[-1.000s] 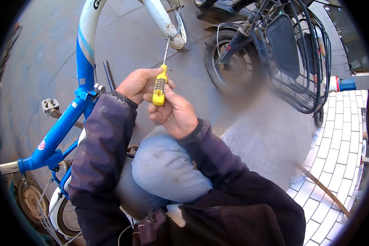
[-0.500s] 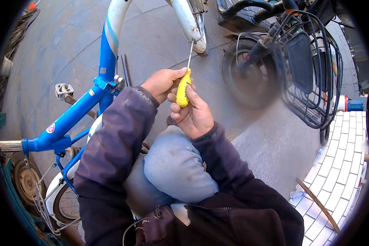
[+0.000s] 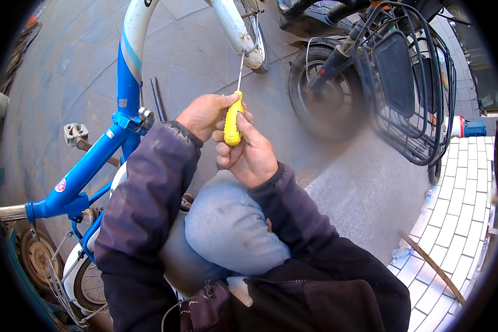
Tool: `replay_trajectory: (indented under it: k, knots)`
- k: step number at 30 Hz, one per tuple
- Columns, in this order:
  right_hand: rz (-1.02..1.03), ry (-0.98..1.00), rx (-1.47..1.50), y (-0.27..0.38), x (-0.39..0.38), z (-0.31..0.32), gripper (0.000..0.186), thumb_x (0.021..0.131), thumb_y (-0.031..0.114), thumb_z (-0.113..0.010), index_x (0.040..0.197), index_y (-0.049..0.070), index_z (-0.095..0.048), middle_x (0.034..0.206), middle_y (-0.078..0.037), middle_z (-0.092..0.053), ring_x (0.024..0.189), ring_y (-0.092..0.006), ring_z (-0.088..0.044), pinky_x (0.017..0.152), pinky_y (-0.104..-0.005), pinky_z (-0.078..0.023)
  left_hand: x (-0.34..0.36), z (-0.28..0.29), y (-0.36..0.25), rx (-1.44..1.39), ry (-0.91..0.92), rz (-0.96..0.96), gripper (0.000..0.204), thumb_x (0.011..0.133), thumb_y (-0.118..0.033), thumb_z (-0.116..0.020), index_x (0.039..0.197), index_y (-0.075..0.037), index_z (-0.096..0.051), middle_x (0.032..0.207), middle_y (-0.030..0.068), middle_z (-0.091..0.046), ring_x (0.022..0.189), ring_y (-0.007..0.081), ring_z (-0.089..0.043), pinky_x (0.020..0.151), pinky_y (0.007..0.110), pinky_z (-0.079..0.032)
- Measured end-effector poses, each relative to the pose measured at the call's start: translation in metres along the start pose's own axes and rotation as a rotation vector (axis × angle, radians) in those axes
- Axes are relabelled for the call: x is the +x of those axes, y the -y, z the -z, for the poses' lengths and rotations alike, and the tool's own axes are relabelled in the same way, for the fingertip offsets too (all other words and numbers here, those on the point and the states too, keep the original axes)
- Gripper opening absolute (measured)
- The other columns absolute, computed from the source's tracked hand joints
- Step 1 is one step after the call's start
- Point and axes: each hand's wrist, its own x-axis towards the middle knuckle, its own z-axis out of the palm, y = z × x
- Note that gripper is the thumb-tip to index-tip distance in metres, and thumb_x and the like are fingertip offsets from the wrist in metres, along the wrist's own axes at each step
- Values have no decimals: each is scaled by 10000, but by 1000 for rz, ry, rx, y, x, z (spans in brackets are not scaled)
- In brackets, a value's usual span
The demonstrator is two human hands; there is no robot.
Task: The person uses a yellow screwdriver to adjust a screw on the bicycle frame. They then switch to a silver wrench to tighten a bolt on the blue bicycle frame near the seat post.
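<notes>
A yellow-handled screwdriver (image 3: 233,123) points away from me, its thin metal shaft reaching the end of a white bicycle fender (image 3: 235,30). My left hand (image 3: 206,114) is closed, pinching the front of the handle near the shaft. Lower down, my right hand (image 3: 253,152) wraps the handle with its thumb along the side. The tip meets the fender beside a small screw or wire stay; exactly how it sits there is too small to tell. To the left stands the blue and white bicycle frame (image 3: 88,166), apart from both hands.
At right stands a dark electric scooter wheel (image 3: 326,83) with a black wire basket (image 3: 409,83) close by. White tiles (image 3: 454,216) carry a wooden stick (image 3: 432,268). A pedal (image 3: 76,134) juts out at left. A dark bar (image 3: 158,99) lies on the paving.
The whole view has shifted, so everything sits slightly further left and the far things higher. Both hands keep the same hold on the screwdriver, its tip still at the fender.
</notes>
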Motion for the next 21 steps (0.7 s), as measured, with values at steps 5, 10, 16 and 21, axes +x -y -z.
replay_trajectory:
  k: [5,10,16,21]
  knots:
    - [25,-2,70,-4,2,-2,343,1069,479,-429,1255,197,-493,941,-52,-638,728,-135,-594,638,-289,-482,-3,-3,-3,92,-85,-7,309,1067,-296,-473,1065,-8,-585,948,143,-690,513,63,-533,471,178,-492]
    - [-29,-79,-94,2,0,-4,344,1066,475,-438,1266,199,-480,938,-61,-642,716,-137,-595,617,-285,-482,-3,5,2,40,-37,2,336,1070,-321,-468,1108,-7,-583,987,132,-670,764,130,-646,693,279,-580]
    - [40,-54,-120,12,1,-7,351,1055,482,-470,1218,172,-487,895,-68,-641,644,-137,-593,556,-278,-472,9,15,12,-136,169,-51,389,1076,-369,-440,1178,-14,-563,1046,128,-654,920,195,-662,874,360,-580]
    - [15,-46,-90,12,2,-7,355,1047,487,-489,1164,151,-508,863,-68,-631,626,-134,-586,525,-276,-465,13,17,14,-158,207,-34,393,1080,-374,-427,1161,-19,-573,1011,122,-661,907,195,-671,850,357,-588]
